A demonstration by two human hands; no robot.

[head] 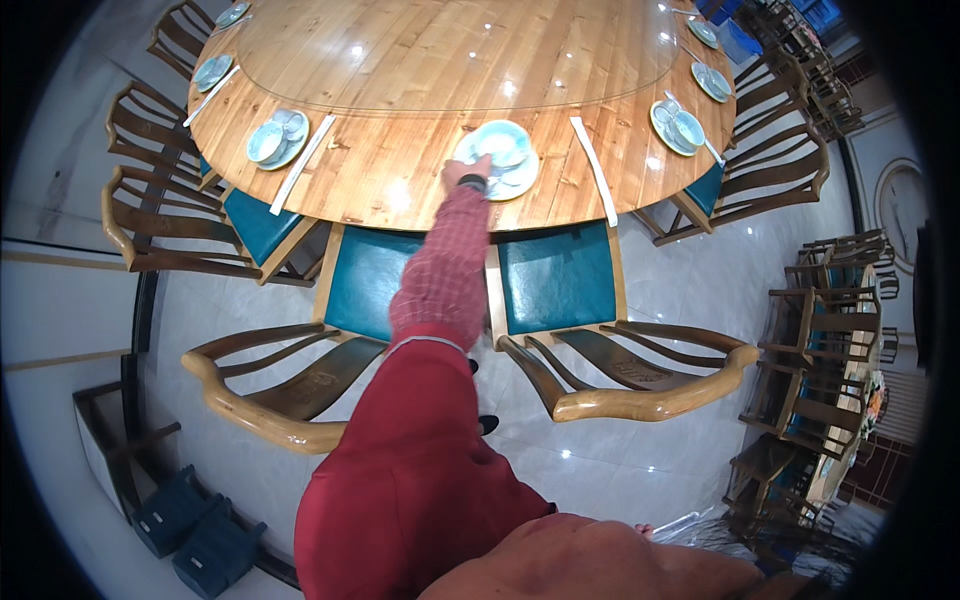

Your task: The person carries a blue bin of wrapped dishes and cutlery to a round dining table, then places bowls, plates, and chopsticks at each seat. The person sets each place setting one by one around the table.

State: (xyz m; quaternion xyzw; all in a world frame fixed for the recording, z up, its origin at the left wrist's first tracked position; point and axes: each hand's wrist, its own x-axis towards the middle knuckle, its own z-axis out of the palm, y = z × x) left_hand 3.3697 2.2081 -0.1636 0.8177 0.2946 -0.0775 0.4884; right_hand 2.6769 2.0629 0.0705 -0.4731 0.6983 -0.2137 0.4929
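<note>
My left hand (469, 171), in a red sleeve with a checked cuff and a dark wristband, reaches over the near edge of a round wooden table (397, 165). Its fingers touch the lower left of a pale blue bowl (504, 141) on a pale blue plate (523, 178); whether they grip it is hidden. A small clear or glazed piece lies on the plate below the bowl. To the right lies a white paper-sleeved chopstick packet (594, 171). Low at the right, the fingertips of my right hand (644, 530) show against clear plastic (679, 523) that they seem to hold.
A glass turntable (450, 56) covers the table's middle. Place settings, one with a bowl and glass (277, 140), line the rim. Two wooden chairs with teal seats (375, 277) (559, 277) stand before me. Other chairs flank the table; blue bins (217, 551) stand lower left.
</note>
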